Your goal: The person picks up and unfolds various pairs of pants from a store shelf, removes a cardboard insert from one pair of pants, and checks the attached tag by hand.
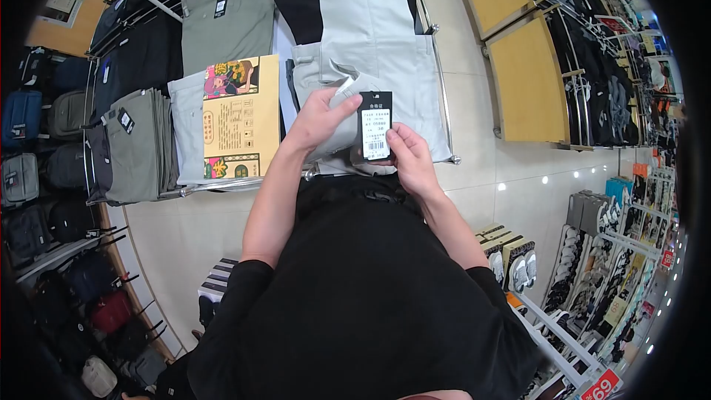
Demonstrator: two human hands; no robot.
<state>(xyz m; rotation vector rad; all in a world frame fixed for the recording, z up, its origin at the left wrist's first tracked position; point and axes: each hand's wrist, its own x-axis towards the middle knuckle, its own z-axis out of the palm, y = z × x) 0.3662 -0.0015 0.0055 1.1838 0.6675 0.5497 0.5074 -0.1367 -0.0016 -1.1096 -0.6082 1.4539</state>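
Note:
My left hand (pixel 323 117) pinches a light grey piece of the trousers (pixel 378 63), near a white label, just left of the tag. A black hang tag (pixel 376 126) with a white printed barcode sticker faces up between my hands. The fingers of my right hand (pixel 409 152) are closed on the tag's lower right edge. The light grey trousers lie spread on the rack under and beyond both hands, partly over black trousers (pixel 296 11).
Left of my hands, a yellow printed cardboard piece (pixel 241 122) lies on folded trousers, beside grey-green stacks (pixel 137 148). A metal rail (pixel 443 89) edges the rack. Backpacks (pixel 22 115) hang at far left; yellow panels (pixel 526 81) and shoe racks (pixel 585 267) stand at right.

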